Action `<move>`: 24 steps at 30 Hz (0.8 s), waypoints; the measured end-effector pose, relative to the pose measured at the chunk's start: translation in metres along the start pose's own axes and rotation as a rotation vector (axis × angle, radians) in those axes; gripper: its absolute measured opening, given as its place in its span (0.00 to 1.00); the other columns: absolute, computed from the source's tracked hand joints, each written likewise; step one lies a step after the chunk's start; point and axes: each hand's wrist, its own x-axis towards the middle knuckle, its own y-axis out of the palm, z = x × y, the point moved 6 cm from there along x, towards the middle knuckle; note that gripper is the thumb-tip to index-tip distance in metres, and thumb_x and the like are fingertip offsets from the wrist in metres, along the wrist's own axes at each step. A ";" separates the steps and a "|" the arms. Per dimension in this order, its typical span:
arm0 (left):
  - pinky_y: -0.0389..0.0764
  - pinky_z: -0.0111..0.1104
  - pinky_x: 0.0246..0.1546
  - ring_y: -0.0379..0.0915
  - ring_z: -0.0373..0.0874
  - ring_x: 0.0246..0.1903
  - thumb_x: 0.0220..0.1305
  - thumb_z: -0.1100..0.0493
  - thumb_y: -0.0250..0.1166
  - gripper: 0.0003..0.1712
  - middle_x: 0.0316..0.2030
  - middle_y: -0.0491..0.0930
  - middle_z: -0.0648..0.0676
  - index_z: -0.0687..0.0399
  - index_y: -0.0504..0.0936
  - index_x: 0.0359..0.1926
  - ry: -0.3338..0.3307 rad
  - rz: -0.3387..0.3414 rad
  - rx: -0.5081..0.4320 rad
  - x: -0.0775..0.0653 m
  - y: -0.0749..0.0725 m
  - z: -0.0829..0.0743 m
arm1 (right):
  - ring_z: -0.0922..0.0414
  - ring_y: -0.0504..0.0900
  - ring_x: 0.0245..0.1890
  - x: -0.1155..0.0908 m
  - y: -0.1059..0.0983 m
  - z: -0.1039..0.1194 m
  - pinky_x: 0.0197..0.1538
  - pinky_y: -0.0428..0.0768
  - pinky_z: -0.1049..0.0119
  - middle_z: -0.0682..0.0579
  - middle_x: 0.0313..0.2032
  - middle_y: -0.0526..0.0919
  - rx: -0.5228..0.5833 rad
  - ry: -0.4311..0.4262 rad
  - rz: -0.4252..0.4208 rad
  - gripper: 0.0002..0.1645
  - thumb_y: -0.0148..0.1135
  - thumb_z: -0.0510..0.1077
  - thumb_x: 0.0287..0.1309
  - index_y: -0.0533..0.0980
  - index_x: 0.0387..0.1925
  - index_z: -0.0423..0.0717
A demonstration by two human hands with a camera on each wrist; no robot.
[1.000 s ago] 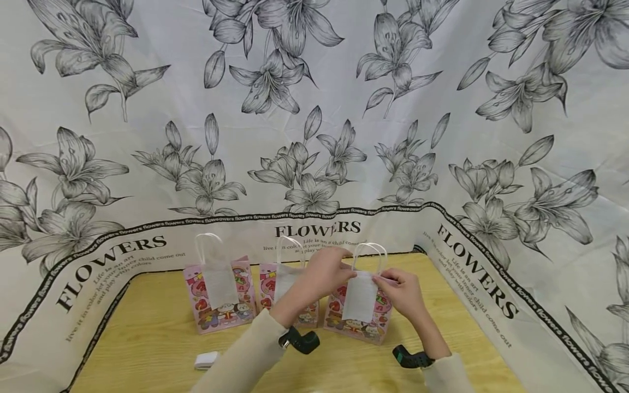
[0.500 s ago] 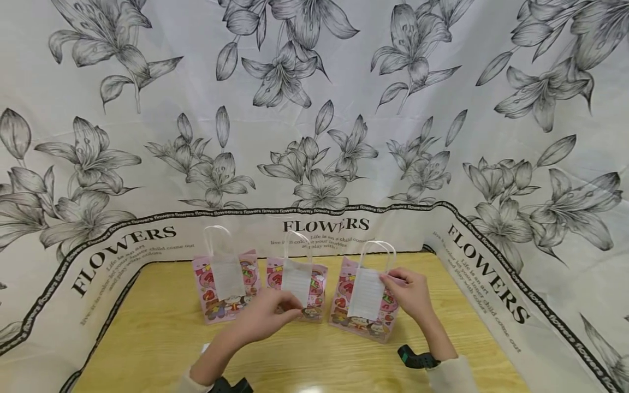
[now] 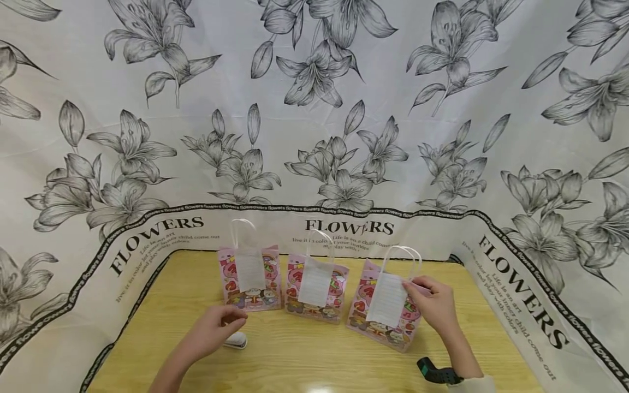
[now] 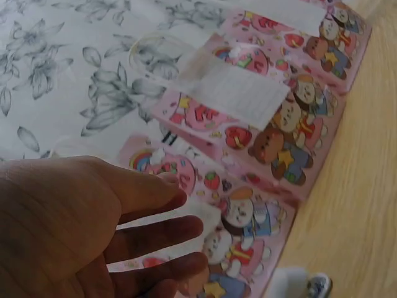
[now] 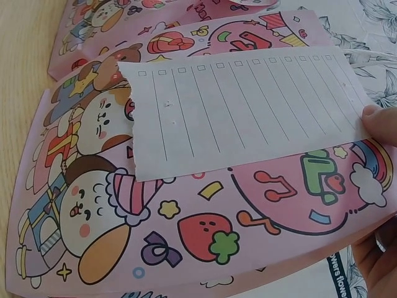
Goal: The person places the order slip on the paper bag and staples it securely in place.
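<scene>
My right hand (image 3: 434, 304) pinches the upper edge of the right-hand pink gift bag (image 3: 357, 311) together with a lined white paper slip (image 3: 387, 300). In the right wrist view, the thumb (image 5: 381, 126) presses on the slip's end while other fingers lie behind the bag. The slip has checkboxes and a torn edge. My left hand (image 3: 208, 333) holds nothing, its fingers loosely bent, as the left wrist view also shows. Just beside and partly behind it on the table lies a small white tool with a metal end (image 3: 237, 340), resembling a mini stapler.
Two more pink cartoon gift bags, one at left (image 3: 230, 275) and one in the middle (image 3: 293, 278), stand in the row, each with a white slip on its front. Behind the wooden table (image 3: 295, 355) hangs a flower-printed cloth (image 3: 314, 158).
My left hand has let go of the right bag's top and moved left and down to beside the white tool. My right hand keeps its pinch. The head view has shifted left.
</scene>
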 end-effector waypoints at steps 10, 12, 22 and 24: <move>0.79 0.47 0.43 0.77 0.54 0.46 0.60 0.61 0.70 0.16 0.48 0.80 0.57 0.59 0.82 0.49 -0.166 -0.264 -0.007 -0.022 0.000 0.076 | 0.64 0.79 0.20 0.000 -0.010 -0.005 0.22 0.76 0.73 0.45 0.27 0.84 -0.010 0.018 -0.028 0.03 0.71 0.34 0.53 0.83 0.29 0.38; 0.78 0.48 0.45 0.76 0.57 0.49 0.58 0.62 0.72 0.19 0.51 0.78 0.58 0.58 0.81 0.51 -0.170 -0.294 -0.010 -0.024 0.004 0.085 | 0.64 0.79 0.21 0.001 -0.010 -0.006 0.22 0.77 0.73 0.46 0.28 0.84 -0.004 0.016 -0.028 0.03 0.72 0.35 0.53 0.83 0.29 0.39; 0.71 0.52 0.55 0.73 0.57 0.54 0.50 0.58 0.77 0.27 0.50 0.79 0.54 0.57 0.81 0.53 -0.110 -0.190 0.086 -0.016 0.023 0.096 | 0.61 0.80 0.23 0.001 -0.003 -0.005 0.25 0.78 0.69 0.48 0.29 0.84 0.020 0.000 0.018 0.04 0.71 0.38 0.55 0.83 0.29 0.42; 0.71 0.50 0.55 0.74 0.55 0.52 0.49 0.57 0.78 0.27 0.49 0.81 0.53 0.55 0.82 0.52 -0.079 -0.155 0.131 -0.012 0.028 0.096 | 0.61 0.79 0.23 -0.001 -0.005 -0.006 0.25 0.78 0.69 0.48 0.29 0.84 0.010 0.000 0.015 0.03 0.71 0.38 0.55 0.83 0.29 0.43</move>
